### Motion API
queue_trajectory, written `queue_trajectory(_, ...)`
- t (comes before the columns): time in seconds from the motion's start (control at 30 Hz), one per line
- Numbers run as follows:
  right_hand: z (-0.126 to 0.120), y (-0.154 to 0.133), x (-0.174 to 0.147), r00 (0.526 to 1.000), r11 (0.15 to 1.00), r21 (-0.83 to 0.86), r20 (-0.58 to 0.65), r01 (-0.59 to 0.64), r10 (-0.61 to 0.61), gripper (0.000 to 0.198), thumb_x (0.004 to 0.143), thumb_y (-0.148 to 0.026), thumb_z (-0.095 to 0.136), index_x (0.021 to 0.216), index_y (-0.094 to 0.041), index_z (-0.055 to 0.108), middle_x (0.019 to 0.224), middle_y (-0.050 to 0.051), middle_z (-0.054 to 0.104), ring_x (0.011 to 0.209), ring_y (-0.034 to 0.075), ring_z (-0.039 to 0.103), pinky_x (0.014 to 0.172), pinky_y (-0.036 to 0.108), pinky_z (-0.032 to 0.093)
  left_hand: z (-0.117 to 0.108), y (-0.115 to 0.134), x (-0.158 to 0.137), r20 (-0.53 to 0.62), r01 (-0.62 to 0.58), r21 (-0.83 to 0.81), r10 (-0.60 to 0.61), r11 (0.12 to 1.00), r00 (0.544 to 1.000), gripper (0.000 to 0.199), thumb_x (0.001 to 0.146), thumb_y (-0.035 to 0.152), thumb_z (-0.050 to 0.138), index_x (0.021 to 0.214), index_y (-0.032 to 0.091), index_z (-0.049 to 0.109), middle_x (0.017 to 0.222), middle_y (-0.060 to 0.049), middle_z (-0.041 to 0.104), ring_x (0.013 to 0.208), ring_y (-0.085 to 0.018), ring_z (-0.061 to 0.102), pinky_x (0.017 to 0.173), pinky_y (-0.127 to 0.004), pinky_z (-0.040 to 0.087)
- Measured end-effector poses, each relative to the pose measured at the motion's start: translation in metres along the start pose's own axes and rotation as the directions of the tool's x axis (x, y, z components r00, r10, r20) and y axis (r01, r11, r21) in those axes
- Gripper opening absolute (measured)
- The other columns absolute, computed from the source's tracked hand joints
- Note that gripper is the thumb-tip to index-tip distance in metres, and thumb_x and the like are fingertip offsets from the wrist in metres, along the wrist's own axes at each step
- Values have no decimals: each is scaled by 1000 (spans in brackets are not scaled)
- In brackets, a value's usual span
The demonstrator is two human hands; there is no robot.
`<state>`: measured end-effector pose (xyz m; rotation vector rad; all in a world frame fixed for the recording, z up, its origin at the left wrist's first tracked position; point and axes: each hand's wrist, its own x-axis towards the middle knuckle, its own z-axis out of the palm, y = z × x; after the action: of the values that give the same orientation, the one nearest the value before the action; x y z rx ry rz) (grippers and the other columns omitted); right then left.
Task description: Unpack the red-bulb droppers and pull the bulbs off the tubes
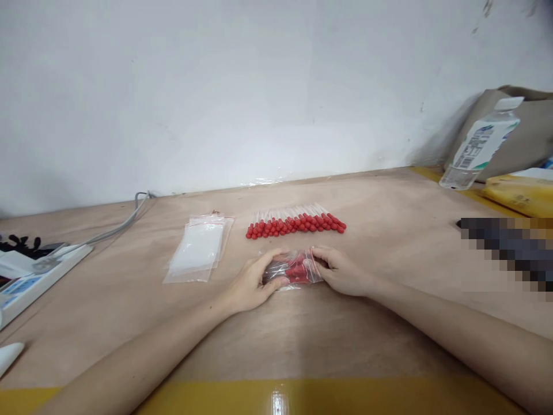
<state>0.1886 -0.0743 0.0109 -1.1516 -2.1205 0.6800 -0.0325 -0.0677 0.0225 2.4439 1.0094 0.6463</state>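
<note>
A clear zip bag (298, 275) with red-tipped items inside lies on its side between my two hands. My left hand (258, 279) is curled round the bag's left end, thumb at the near side and fingers at the far side. At the right end, by the bag's red zip line, my right hand (339, 270) pinches the bag's edge. Just beyond the bag, a row of red-tipped white sticks (296, 223) lies side by side, red ends toward me. To the left of my left hand rests a stack of flat clear zip bags (197, 248).
A power strip (47, 276) with a grey cable (116, 230) lies at the left. At the back right a plastic bottle (481, 144) leans against a grey-brown bag (525, 129), beside a yellow packet (522, 190). A blurred dark object (505, 248) lies at the right. The wall bounds the table behind.
</note>
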Motion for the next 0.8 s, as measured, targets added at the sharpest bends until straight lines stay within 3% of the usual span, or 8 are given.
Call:
queue_trajectory(0.27, 1, 1, -6, 995, 963, 269, 103, -17, -11, 23, 79, -36, 56, 92, -18, 52, 82, 2, 59, 69, 13, 53, 60, 25, 43, 1, -3, 0, 16, -18, 10, 18, 1000, 1000, 44, 84, 36, 51, 124, 23, 39, 120, -5, 56, 108, -20, 53, 92, -35, 42)
queue_trajectory(0.37, 1, -2, -5, 994, 971, 234, 105, -54, 29, 25, 73, -33, 63, 92, -18, 55, 80, 0, 60, 68, 13, 53, 58, 24, 42, 1, -2, 1, 32, -3, 24, 2, 1000, 999, 42, 84, 35, 52, 122, 22, 42, 121, -5, 55, 109, -20, 53, 93, -35, 42)
queue_trajectory(0.53, 1, -3, -4, 999, 988, 150, 25, -46, 42, 14, 75, -25, 57, 86, -19, 62, 76, -1, 62, 64, 11, 51, 57, 24, 39, -1, -2, 2, 56, -3, 33, 1, 999, 998, 41, 84, 36, 51, 122, 23, 44, 122, -6, 54, 109, -20, 52, 93, -36, 41)
queue_trajectory(0.63, 2, 3, -5, 995, 974, 204, -6, -95, 99, 13, 76, -26, 55, 84, -18, 62, 67, -1, 59, 56, 9, 47, 50, 22, 36, -2, -3, 1, 51, -3, 39, 1, 999, 999, 41, 84, 37, 50, 122, 23, 44, 121, -6, 55, 108, -21, 52, 91, -36, 42)
queue_trajectory(0.8, -2, 6, -6, 989, 935, 328, -9, -135, 146, 20, 75, -28, 58, 91, -17, 58, 71, 0, 59, 58, 10, 49, 53, 23, 40, -1, -3, -1, 39, 18, 41, -20, 999, 999, 41, 84, 37, 50, 122, 23, 44, 122, -5, 54, 107, -20, 52, 90, -34, 42)
